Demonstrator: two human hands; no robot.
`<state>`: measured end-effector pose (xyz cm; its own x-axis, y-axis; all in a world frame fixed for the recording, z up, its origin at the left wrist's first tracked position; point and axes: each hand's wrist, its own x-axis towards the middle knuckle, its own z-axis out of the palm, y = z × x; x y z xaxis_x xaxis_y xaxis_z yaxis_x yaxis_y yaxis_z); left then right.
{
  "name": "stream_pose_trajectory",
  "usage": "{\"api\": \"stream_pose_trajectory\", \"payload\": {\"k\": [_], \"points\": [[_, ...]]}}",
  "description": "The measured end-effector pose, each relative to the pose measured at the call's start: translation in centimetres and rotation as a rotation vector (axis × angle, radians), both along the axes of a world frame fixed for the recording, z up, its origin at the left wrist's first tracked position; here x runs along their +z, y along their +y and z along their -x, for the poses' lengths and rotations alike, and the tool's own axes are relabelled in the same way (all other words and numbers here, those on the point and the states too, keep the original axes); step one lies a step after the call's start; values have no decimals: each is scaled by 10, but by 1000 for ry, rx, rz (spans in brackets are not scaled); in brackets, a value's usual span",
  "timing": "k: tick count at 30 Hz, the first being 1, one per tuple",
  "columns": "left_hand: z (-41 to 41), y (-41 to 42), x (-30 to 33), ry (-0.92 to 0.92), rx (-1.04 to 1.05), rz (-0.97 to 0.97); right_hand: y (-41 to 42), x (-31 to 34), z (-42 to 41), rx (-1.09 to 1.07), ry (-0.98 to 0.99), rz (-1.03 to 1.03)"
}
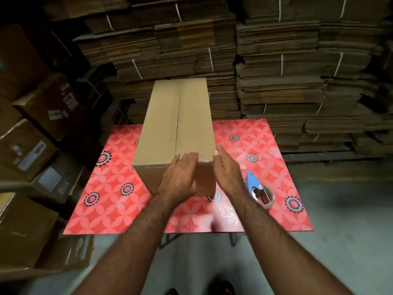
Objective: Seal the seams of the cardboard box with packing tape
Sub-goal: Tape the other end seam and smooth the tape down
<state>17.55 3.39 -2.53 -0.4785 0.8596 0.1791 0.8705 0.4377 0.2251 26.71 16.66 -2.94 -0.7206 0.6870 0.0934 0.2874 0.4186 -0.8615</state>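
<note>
Your left hand [179,177] lies flat against the near end of the cardboard box [176,133], its fingers [189,157] loosely spread and curled over the near top edge, pressing rather than gripping. Your right hand [226,169] is open and empty, fingers held together and straight, just beside the box's near right corner; the blur makes it hard to tell whether it touches the cardboard.

The box stands on the red flowered worktop [119,201] and runs away from your fingers, its flaps closed, with the centre seam [177,122] starting just beyond your left fingertips and running to the far edge. Its far end reaches past the worktop's back edge.

The tape dispenser [258,189], blue-handled with a roll of tape, lies on the worktop just right of your right wrist, apart from the box.

To the right of your right hand the worktop is bare out to its edge; left of your left hand there is also bare surface. Behind the box rise stacks of flattened cardboard [287,81], and cartons [27,150] crowd the left side.
</note>
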Motion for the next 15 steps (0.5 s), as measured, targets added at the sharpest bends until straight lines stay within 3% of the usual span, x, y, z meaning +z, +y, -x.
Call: {"api": "stream_pose_trajectory", "payload": {"k": [5,8,11,15], "points": [[16,-3,1,-39,-66,13,-27,-8,13,-75,-28,52],[29,-12,8,-127,-128,2,-20,-6,13,-138,-167,25],[53,-42,10,-244,-41,-226,-32,4,23,-152,-129,-247],[99,-93,9,-199,196,-538,-64,18,65,81,-59,-522]]}}
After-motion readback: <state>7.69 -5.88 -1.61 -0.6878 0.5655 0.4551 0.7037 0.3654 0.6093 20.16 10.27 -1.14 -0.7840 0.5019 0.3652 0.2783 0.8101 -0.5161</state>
